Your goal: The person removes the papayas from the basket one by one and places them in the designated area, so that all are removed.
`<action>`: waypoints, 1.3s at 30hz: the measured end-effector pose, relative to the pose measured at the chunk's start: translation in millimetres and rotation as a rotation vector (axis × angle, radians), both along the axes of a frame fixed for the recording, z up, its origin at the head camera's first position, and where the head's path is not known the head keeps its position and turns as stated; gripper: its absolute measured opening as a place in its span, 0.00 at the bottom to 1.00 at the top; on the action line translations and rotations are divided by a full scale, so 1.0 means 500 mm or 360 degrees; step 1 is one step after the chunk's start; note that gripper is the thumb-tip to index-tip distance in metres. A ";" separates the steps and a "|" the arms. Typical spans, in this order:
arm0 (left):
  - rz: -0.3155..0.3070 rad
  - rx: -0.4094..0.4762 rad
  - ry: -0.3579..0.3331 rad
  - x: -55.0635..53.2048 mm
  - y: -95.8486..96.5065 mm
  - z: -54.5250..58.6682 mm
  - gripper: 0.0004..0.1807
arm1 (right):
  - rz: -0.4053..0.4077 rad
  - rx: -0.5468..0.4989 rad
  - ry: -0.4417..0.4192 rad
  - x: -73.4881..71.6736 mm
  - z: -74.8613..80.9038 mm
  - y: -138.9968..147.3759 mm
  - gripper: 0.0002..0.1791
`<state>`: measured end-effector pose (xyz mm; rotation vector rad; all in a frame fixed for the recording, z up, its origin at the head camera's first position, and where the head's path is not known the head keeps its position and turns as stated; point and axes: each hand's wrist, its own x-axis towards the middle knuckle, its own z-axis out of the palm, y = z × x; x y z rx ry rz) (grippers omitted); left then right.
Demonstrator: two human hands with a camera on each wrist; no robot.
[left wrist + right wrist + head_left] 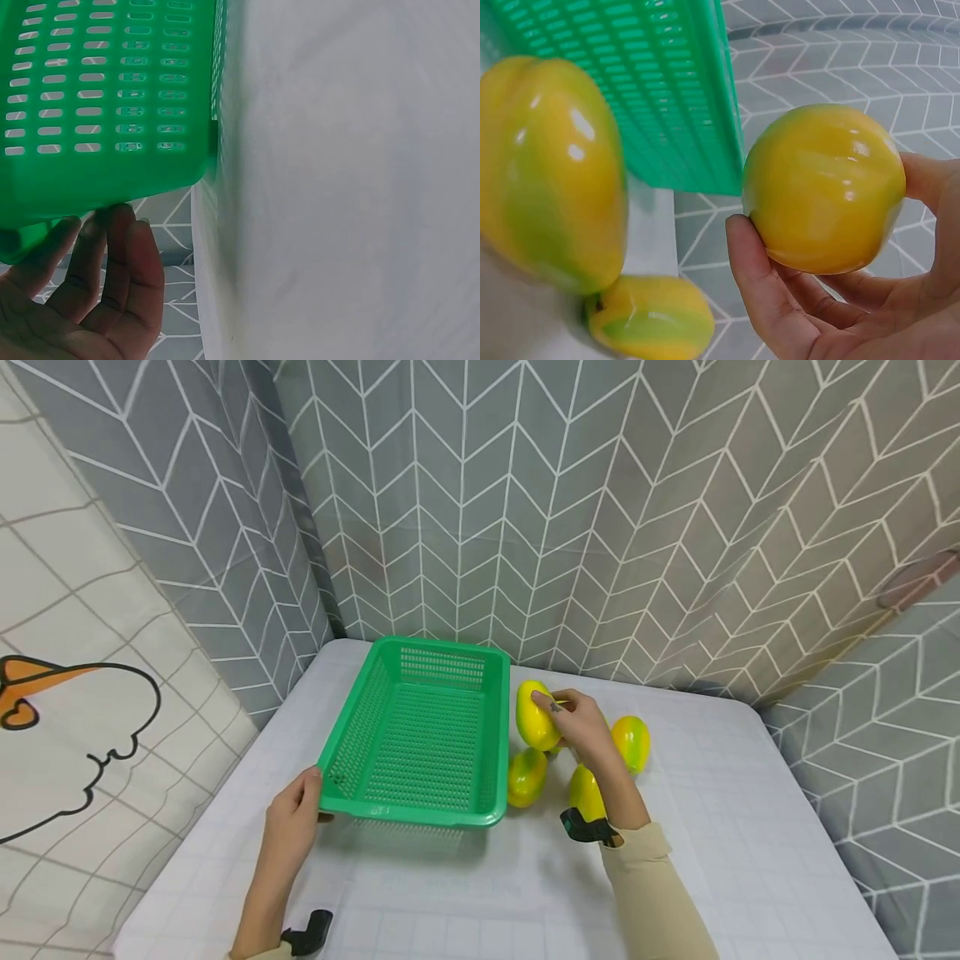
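Observation:
A green plastic basket (431, 817) with perforated walls stands on the white table, nothing inside it. My left hand (294, 810) grips its near left corner; in the left wrist view the fingers (120, 255) curl up under the rim. My right hand (581, 722) holds a glossy yellow-green mango (825, 187) between thumb and fingers, raised just right of the basket's right rim. Below it, a second mango (527, 777) lies beside the basket wall. Another mango (587, 792) sits partly behind the right wrist, and one more mango (632, 743) lies farther right.
The white-covered table (750, 827) extends to the right and toward me. Grey curtains with white chevron lines (465, 510) hang close behind its far edge. A white gridded cloth (90, 610) with a cartoon drawing hangs on the left. Black straps (585, 827) circle both wrists.

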<state>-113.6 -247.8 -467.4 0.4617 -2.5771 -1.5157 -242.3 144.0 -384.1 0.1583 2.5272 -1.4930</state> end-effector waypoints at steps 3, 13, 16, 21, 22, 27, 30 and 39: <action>0.0003 0.0001 -0.0002 0.001 0.000 0.002 0.35 | -0.0019 0.0033 -0.0006 0.005 -0.005 0.015 0.45; 0.0035 -0.0005 0.0018 0.003 0.004 0.007 0.35 | -0.0078 0.0027 -0.0061 0.024 -0.006 0.055 0.46; 0.0027 0.0001 0.0017 0.001 0.003 0.008 0.36 | -0.0105 0.0027 -0.0085 0.027 -0.006 0.067 0.46; 0.0007 0.0003 0.0012 0.000 0.002 0.005 0.36 | -0.0128 0.0036 -0.0099 0.034 -0.011 0.087 0.47; 0.0013 -0.0001 0.0007 0.000 0.002 0.005 0.36 | -0.0129 0.0035 -0.0094 0.036 -0.012 0.092 0.47; 0.0015 -0.0003 -0.0007 0.000 0.002 0.005 0.36 | -0.0161 0.0046 -0.0076 0.048 -0.017 0.113 0.48; 0.0003 0.0013 -0.0019 -0.001 0.002 0.005 0.37 | -0.0196 0.0073 -0.0090 0.055 -0.020 0.125 0.48; 0.0003 0.0020 -0.0026 -0.001 0.001 0.005 0.36 | -0.0224 0.0096 -0.0107 0.069 -0.024 0.161 0.50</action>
